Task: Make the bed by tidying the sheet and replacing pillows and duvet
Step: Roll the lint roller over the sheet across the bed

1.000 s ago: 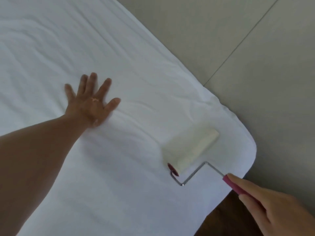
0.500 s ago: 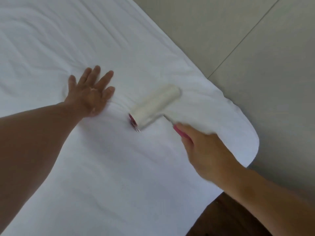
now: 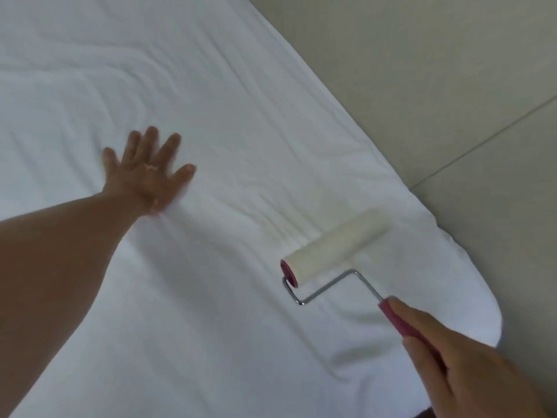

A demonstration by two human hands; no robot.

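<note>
Right grip: my right hand (image 3: 470, 363) curls round the pink handle of the lint roller (image 3: 336, 245), its drum on the sheet (image 3: 241, 101) just ahead of my fingers.
Left grip: my left hand (image 3: 147, 176) lies flat, fingers spread, holding nothing.
Sheet: white, under both hands — fine creases between palm and roller, rounded corner just right of the grip.

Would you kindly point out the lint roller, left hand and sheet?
lint roller (image 3: 336, 245): head view, mid roll.
left hand (image 3: 147, 176): head view, back of hand.
sheet (image 3: 241, 101): head view, bare wrinkled area.
</note>
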